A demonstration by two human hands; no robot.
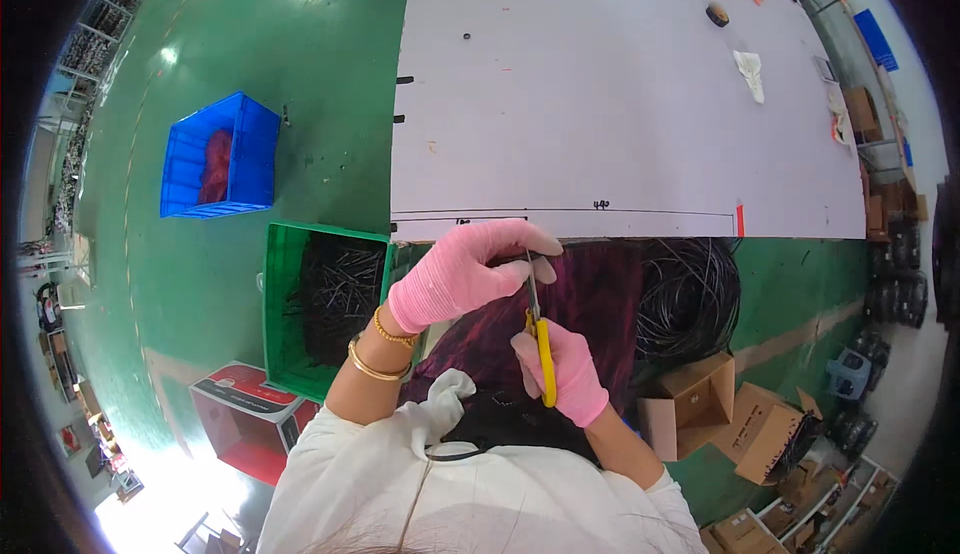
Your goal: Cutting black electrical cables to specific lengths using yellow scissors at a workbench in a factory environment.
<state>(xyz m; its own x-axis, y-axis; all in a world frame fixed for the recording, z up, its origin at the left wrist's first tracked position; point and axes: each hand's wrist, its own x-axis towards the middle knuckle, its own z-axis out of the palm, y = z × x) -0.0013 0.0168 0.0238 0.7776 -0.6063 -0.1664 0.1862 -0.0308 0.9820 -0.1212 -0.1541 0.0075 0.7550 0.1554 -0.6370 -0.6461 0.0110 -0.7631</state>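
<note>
Both my hands wear pink gloves with pale fingertips. My left hand (pixel 470 269) is at the table's near edge, its fingers pinched together around something dark and thin that is mostly hidden. Below and to the right, my right hand (pixel 570 374) is closed on yellow-handled scissors (pixel 546 359). The scissor blades point away from me, up to the fingertips of my left hand. Dark maroon cloth (pixel 590 304) hangs below the table edge, behind the scissors and over my lap.
A white table (pixel 620 124) with drawn lines spans the far side. Left stand a green crate (pixel 275 304) of black strips, a blue crate (pixel 260 159) and a red-grey carton (pixel 240 394). At right lie a coil of black tubing (pixel 690 294) and open cardboard boxes (pixel 700 394).
</note>
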